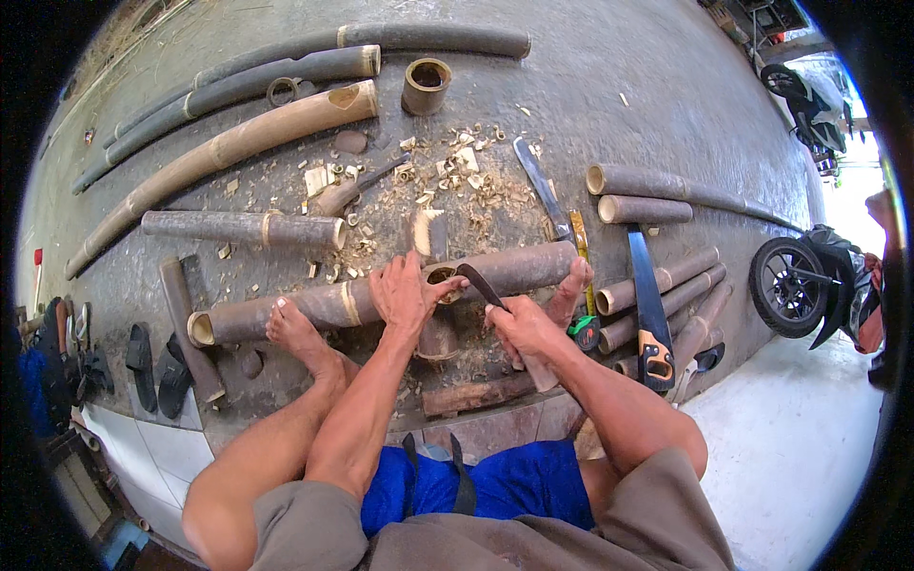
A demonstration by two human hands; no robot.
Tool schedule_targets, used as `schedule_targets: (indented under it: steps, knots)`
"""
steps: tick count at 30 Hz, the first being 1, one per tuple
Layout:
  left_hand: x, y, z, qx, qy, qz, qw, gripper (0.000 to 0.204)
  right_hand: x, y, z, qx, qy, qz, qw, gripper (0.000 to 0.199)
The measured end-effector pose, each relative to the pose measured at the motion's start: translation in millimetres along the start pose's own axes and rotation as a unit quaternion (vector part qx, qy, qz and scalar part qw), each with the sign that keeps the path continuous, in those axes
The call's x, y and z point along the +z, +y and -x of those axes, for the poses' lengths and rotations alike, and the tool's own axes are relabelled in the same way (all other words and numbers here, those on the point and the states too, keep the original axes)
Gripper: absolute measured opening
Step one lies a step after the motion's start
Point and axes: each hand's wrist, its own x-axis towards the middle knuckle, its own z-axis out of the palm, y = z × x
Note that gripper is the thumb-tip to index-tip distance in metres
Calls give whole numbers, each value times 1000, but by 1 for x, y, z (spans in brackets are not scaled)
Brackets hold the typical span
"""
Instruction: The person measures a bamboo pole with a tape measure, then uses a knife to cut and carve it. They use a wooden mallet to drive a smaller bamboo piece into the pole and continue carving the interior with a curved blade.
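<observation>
A long bamboo pole (519, 270) lies crosswise before me, with an opening cut in its upper side. My left hand (402, 293) grips the pole just left of that opening, its thumb reaching toward the knife blade. My right hand (529, 330) is closed around a knife with a dark curved blade (479, 284); the blade's tip is at the opening. My bare feet press against the pole on either side. Under it, a short bamboo piece (439, 339) shows on the near side. Beyond it sits another piece with a pale cut face (431, 234).
Wood chips (466, 162) litter the floor beyond the pole. A machete (541, 186), a tape measure (584, 331) and a handsaw (649, 305) lie to the right. More bamboo poles (238, 143) lie far left, near a mallet-like wooden tool (343, 196). Sandals (141, 366) and a motorcycle (800, 285) stand farther off.
</observation>
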Motion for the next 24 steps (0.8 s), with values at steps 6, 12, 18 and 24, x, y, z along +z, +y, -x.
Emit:
schedule_targets:
  steps: [6,12,18,24]
  knots:
    - [17,-5,2,-5,36,9,999,73,-45,-40,-41,-102,-43,336,935,42]
    - [-3,-16,-2,53,-76,13,996,76,-40,-44,-42,-184,-68,387,901,44]
    - [-33,-43,-7,176,-198,-26,964,108,52,30,8,-84,-32,171,981,36]
    - [-22,-46,1,221,-129,-38,966,97,102,10,5,-21,33,0,999,37]
